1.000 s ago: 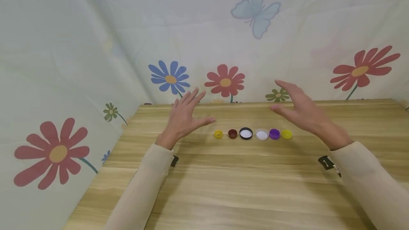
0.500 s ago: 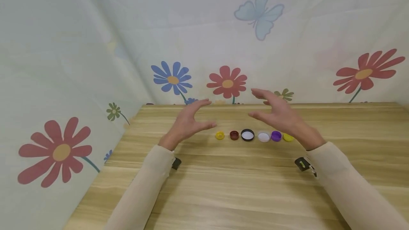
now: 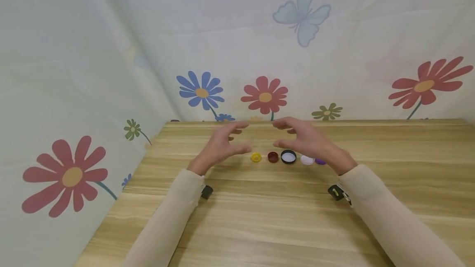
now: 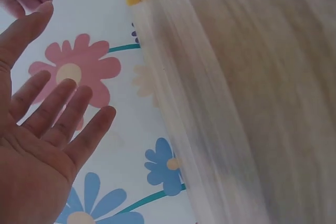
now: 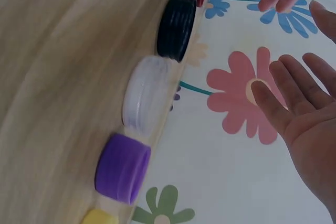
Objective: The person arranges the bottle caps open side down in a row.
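Note:
Bottle caps stand in a row on the wooden table: an orange-yellow cap [image 3: 256, 157], a dark red cap [image 3: 272, 157], a black cap [image 3: 288, 158], a clear whitish cap [image 3: 307, 160] and a purple cap [image 3: 320, 161]. A bright yellow cap [image 5: 100, 217] at the right end shows partly in the right wrist view; the right hand hides it in the head view. My left hand [image 3: 217, 145] is held above the table, its thumb near the orange-yellow cap. Over the row's right half is my right hand [image 3: 309, 139], fingers bent loosely. Both hands hold nothing, their fingertips facing each other.
The wood-grain table [image 3: 237, 217] extends around the row. Behind it hangs a pale cloth [image 3: 230, 32] printed with flowers and a butterfly, which also borders the left side. A dark strap device [image 3: 335, 193] sits at the right wrist, another [image 3: 207, 192] at the left.
My right hand has moved left and lower, now in front of the right-end caps. The left hand has turned, its spread fingers now bending toward the right hand. The caps stay in place.

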A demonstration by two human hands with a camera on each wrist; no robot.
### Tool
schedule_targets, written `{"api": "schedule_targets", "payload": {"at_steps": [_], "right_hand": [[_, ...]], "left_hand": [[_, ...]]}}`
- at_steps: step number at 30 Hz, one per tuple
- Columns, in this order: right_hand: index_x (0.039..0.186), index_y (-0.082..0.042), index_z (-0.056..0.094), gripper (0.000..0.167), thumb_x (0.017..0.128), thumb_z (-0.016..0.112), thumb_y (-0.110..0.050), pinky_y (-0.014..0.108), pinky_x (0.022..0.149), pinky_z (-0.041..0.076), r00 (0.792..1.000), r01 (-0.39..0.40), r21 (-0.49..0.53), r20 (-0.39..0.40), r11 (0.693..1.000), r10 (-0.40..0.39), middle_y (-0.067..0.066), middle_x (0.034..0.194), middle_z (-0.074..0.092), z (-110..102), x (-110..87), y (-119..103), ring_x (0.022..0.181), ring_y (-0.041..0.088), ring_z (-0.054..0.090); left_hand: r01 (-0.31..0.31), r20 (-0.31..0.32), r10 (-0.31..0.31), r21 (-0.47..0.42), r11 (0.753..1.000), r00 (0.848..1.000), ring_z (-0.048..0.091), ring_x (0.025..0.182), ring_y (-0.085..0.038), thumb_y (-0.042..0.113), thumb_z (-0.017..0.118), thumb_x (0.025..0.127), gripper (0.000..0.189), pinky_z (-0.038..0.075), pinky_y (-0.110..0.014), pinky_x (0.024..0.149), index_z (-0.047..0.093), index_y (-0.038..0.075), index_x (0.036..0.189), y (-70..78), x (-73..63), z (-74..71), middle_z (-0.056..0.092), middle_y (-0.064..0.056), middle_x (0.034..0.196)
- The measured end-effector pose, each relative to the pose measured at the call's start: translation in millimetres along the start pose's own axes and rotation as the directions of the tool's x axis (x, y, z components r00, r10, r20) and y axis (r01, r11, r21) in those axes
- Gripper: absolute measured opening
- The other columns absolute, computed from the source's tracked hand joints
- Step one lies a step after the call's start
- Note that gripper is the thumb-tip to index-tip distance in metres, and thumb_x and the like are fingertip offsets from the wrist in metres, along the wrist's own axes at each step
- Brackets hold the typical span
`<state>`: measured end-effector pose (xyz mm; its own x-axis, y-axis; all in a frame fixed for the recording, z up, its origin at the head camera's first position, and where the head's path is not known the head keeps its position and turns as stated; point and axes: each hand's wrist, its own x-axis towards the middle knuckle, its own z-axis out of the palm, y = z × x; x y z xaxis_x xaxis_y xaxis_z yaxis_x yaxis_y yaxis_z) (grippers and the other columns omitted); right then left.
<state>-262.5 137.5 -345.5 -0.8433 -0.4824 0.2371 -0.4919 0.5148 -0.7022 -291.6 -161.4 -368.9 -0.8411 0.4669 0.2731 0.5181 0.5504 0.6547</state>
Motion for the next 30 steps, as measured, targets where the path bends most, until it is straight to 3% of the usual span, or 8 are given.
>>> {"api": "schedule_targets", "payload": {"at_steps": [6,11,17,30], "right_hand": [[0.141,-0.004,0.063,0.051,0.096,0.082,-0.021,0.054,0.11,0.047,0.999,0.032,0.025,0.025,0.999,-0.032,0.013,0.14,0.066,14,8.0,1,0.129,0.034,0.062],[0.138,-0.003,0.065,0.047,0.097,0.081,-0.02,0.055,0.11,0.048,0.998,0.042,0.039,0.055,0.998,-0.044,0.014,0.137,0.067,24,14.1,2,0.128,0.034,0.063],[0.135,-0.003,0.068,0.043,0.097,0.081,-0.018,0.054,0.107,0.05,0.995,-0.008,0.071,0.098,0.997,0.001,0.015,0.134,0.068,34,21.4,-1,0.125,0.033,0.065],[0.125,0.003,0.07,0.034,0.096,0.079,-0.011,0.049,0.1,0.055,0.985,-0.016,-0.025,0.17,1.0,0.02,0.016,0.121,0.073,49,35.9,2,0.114,0.031,0.07]], "left_hand": [[0.036,0.038,-0.034,-0.064,0.997,0.999,0.062,0.129,-0.034,0.015,0.09,0.088,0.063,0.051,-0.053,0.106,0.062,0.009,0.144,-2.3,-0.2,2.1,0.063,-0.014,0.145],[0.058,0.057,-0.052,-0.093,0.994,0.997,0.063,0.127,-0.035,0.013,0.09,0.088,0.066,0.051,-0.054,0.107,0.058,0.005,0.146,-5.1,-0.8,3.9,0.062,-0.017,0.144],[0.062,0.079,-0.054,-0.103,0.993,0.995,0.065,0.124,-0.038,0.012,0.09,0.087,0.064,0.054,-0.051,0.102,0.059,0.002,0.143,-9.1,-0.1,6.4,0.065,-0.018,0.138],[0.112,0.169,-0.109,-0.004,0.994,0.98,0.069,0.116,-0.024,0.017,0.09,0.088,0.044,0.056,-0.039,0.1,0.074,0.003,0.128,-5.2,0.6,9.3,0.074,-0.008,0.124]]}}
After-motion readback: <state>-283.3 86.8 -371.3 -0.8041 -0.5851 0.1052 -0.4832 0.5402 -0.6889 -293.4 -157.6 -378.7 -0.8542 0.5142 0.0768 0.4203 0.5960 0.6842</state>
